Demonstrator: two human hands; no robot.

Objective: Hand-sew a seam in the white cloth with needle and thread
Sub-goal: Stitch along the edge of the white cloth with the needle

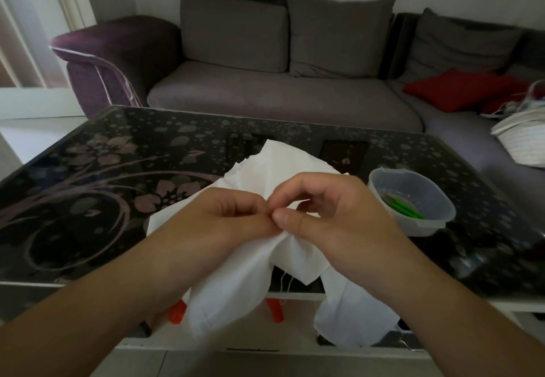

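The white cloth (283,164) lies crumpled on the dark flowered glass table (118,170) and hangs over its near edge. My left hand (227,214) and my right hand (333,211) meet above the cloth, fingertips together. Both pinch a raised fold of the cloth between thumb and forefinger. The needle is too small to make out between the fingertips. A short white thread (285,280) dangles below the cloth at the table's front edge.
A clear plastic bowl (413,202) with green items inside stands on the table to the right of my hands. Orange pieces (274,311) show under the table edge. A grey sofa (280,93) with a red cushion (460,87) stands behind.
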